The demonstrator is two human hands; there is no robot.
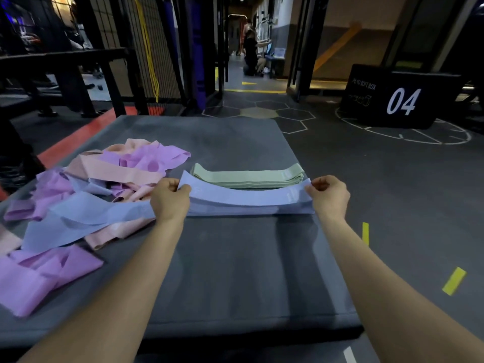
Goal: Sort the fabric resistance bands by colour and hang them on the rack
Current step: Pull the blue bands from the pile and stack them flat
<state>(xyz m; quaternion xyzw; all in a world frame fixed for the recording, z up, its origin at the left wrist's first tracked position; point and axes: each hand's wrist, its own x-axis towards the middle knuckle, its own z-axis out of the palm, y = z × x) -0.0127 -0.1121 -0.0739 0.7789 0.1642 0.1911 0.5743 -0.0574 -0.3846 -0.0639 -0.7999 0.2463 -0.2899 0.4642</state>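
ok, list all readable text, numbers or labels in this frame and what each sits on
"04": large white digits on the front of the black box standing on the floor at right.
Small white lettering on the same box, upper left, ends in "BOX"; the rest is too blurred to read.
Faint pale print on the blue band held by the left hand and right hand: unreadable.
Floor markings carry no text.
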